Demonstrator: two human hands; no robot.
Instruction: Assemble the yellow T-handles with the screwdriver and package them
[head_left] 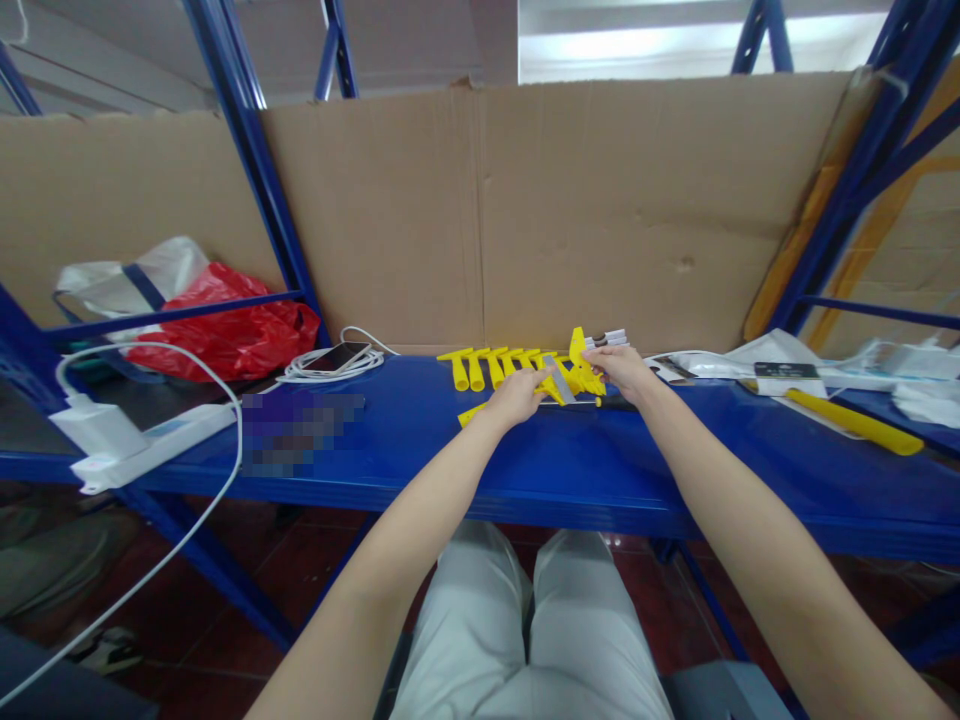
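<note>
My left hand [517, 396] is closed on a yellow piece with a flat grey blade [561, 380], which slants up to the right. Just right of it, my right hand [621, 368] pinches at an upright yellow plastic piece [577, 346]; the fingertips are small and partly hidden. Several yellow T-shaped handles [475, 372] lie side by side in a row left of my hands. Another yellow piece [470, 415] pokes out beside my left wrist. A thin rod with a dark handle [616, 402] lies below the hands.
The blue shelf [420, 450] is backed by cardboard [585, 200]. At left are a red plastic bag [225, 325], a phone [341, 357] with coiled white cable, and a power strip [161, 440]. A long yellow tool [855, 422] and white packaging [780, 350] lie at right.
</note>
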